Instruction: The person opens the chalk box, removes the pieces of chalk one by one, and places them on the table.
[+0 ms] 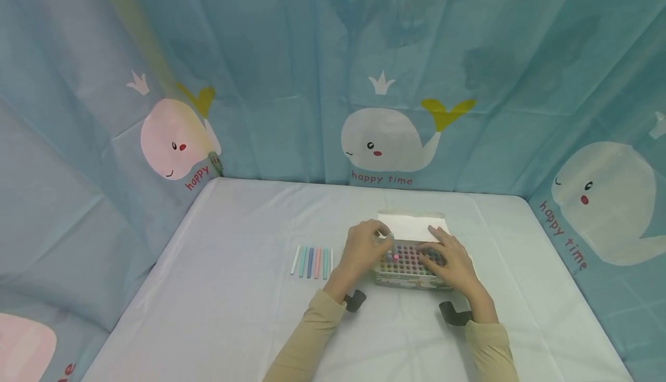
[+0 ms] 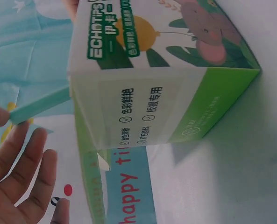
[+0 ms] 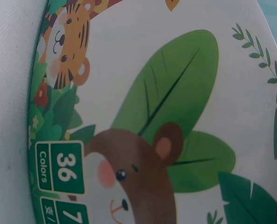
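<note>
My left hand (image 1: 361, 248) pinches a teal chalk stick (image 2: 41, 103) between thumb and forefinger, its other fingers loosely bent. The stick points at the open top of a printed cardboard chalk box (image 1: 408, 281), its far end hidden behind the box's edge in the left wrist view. Many coloured chalk ends show in the box, a bright pink one (image 1: 396, 257) slightly proud of the rest. Over the box's right side lies my right hand (image 1: 451, 259), fingers spread and lightly bent, apparently resting on it. The right wrist view is mostly filled by the box's printed wall.
Left of the box, several chalk sticks (image 1: 317, 263) in white, teal, blue and pink lie in a row on the white tablecloth (image 1: 224, 312). The box's white lid flap (image 1: 408, 226) stands raised at the back. A blue whale-print curtain (image 1: 281, 133) surrounds the table.
</note>
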Available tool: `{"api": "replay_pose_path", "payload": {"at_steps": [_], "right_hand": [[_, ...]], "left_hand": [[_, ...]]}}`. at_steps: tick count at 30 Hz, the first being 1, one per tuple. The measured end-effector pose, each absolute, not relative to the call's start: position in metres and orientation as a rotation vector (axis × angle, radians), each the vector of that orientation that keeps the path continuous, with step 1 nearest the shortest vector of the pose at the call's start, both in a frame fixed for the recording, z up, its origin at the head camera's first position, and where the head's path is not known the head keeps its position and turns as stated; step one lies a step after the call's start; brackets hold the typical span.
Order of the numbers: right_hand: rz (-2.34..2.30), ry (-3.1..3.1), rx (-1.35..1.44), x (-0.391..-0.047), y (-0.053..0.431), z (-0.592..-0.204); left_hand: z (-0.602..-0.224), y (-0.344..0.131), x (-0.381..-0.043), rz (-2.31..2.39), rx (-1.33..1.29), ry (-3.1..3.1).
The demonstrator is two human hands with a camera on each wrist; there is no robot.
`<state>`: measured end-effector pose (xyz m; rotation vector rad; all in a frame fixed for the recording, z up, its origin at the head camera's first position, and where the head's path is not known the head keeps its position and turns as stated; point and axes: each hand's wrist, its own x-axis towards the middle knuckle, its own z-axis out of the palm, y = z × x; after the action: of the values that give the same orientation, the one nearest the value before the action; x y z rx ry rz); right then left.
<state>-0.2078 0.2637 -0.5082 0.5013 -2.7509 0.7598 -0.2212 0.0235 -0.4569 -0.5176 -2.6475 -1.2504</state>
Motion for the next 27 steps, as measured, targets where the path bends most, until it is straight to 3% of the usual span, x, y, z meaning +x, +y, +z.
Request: {"api": "replay_pose_path", "payload": {"at_steps": [10,27], "right_hand": [[0.764,-2.743,0.518,-0.207,0.263,-0.509],[0.751,-2.742,0.517,-0.207,0.263,-0.508]], "left_hand": [[-0.458,0.001,-0.224,-1.712,-0.339,-2.434],[-0.461,-0.043,-0.221,-1.691,-0.202,-2.398]]}}
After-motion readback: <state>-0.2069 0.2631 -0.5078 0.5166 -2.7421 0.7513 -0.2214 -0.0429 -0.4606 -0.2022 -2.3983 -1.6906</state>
